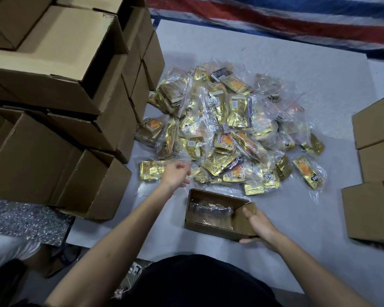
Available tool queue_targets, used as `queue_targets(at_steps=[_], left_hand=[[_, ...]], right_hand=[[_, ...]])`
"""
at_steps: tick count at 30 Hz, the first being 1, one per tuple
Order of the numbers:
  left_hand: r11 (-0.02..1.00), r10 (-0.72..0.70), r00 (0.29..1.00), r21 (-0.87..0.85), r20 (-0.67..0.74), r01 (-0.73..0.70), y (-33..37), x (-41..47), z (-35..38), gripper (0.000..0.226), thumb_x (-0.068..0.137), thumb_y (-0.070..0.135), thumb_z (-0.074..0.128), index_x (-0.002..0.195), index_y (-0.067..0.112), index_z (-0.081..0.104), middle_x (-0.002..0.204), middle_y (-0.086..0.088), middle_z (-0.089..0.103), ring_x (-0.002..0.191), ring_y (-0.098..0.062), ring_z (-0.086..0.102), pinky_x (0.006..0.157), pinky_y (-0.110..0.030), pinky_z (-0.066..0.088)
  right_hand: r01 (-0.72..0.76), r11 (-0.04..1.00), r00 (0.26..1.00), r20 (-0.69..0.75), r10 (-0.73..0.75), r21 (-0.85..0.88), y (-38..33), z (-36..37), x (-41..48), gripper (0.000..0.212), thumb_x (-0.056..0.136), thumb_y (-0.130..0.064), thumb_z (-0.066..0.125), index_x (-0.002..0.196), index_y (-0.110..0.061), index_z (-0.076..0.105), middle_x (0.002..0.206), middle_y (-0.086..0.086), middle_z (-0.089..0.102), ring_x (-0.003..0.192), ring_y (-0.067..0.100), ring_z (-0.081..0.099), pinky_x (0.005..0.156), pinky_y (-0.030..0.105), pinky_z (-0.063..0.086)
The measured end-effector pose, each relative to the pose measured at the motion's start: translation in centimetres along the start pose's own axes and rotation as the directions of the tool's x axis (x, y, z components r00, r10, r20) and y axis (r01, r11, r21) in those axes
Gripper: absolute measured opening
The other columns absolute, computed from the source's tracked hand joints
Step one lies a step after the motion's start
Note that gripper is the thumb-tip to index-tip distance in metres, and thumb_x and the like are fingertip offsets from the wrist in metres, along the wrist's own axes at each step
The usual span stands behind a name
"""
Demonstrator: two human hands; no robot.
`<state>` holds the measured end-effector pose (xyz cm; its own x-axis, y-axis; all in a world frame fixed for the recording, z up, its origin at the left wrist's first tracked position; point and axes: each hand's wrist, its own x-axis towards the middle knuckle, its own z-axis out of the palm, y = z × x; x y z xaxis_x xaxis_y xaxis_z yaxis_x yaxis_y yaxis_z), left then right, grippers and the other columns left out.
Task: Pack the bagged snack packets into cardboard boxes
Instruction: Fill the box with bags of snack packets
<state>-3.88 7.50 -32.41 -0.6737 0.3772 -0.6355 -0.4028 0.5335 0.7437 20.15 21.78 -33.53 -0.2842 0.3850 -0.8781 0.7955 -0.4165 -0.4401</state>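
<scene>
A heap of clear bags holding gold snack packets (228, 129) lies on the grey mat. In front of it stands a small open cardboard box (211, 227) with a clear bag of packets inside. My right hand (256, 226) holds the box's right end, thumb under the corner and fingers along the flap. My left hand (175, 176) reaches over the near left edge of the heap, fingers curled at the clear plastic of a bag of gold packets (151, 170). Whether it grips the bag is unclear.
A tall stack of open empty cardboard boxes (60, 89) stands at the left. More boxes (372, 209) sit at the right edge, one showing bagged packets inside. A striped tarp (275, 21) lies beyond the grey mat (297, 251). My dark lap fills the bottom.
</scene>
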Motion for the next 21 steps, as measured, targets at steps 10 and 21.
queue_targets(at_steps=[10,21], left_hand=[[0.896,-0.246,0.969,0.385,0.011,0.223,-4.2,4.9,4.2,0.018,0.092,0.017,0.067,0.082,0.008,0.055,0.086,-0.010,0.057,0.077,-0.023,0.057,0.081,-0.038,0.055],[0.802,-0.198,0.979,0.566,-0.045,0.189,-4.9,6.3,3.8,0.019,0.096,0.015,0.063,0.093,-0.004,0.063,0.086,-0.014,0.063,0.079,-0.027,0.064,0.066,-0.036,0.056]], right_hand=[[-0.023,1.000,1.000,-0.002,0.023,0.002,-0.5,0.0,-0.9,0.021,0.104,-0.039,0.047,0.124,-0.034,0.047,0.133,-0.001,0.050,0.107,0.025,0.057,0.071,0.053,0.062],[-0.040,0.999,0.999,0.005,0.040,0.011,-0.8,0.0,-1.1,0.053,0.105,-0.036,0.044,0.154,-0.029,0.026,0.157,-0.001,0.029,0.136,0.034,0.042,0.063,0.041,0.063]])
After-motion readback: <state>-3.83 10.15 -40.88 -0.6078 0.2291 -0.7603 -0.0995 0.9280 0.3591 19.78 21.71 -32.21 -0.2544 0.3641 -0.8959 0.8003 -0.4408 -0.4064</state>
